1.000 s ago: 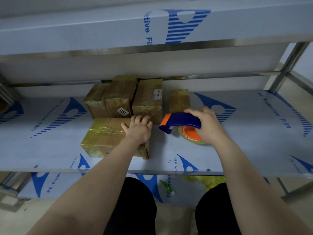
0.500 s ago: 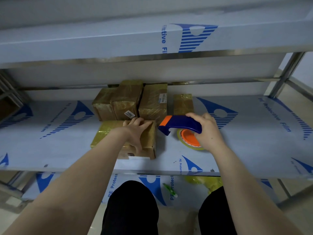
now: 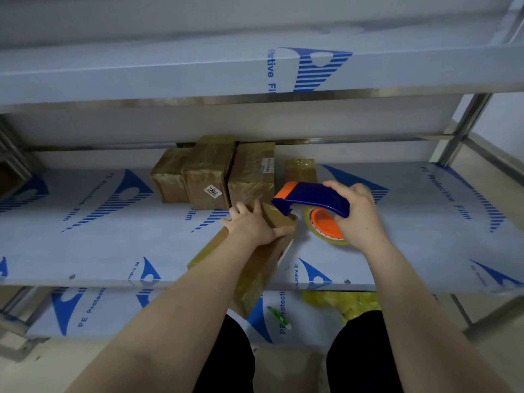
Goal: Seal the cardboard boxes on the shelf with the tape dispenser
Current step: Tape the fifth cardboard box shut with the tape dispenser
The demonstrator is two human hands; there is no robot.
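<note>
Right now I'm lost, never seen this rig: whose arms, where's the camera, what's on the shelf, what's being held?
No machine here: the two grips are a person's bare hands. The single picture comes from a camera worn on the head, looking forward and down, so the arms enter from below. The left grip holds a taped cardboard box, tilted, its near end past the front edge of the film-covered shelf. The right grip holds a blue and orange tape dispenser by its handle, close to the box's far end. Four more cardboard boxes stand together at the back of the shelf. A yellowish clump lies on the lower shelf.
</note>
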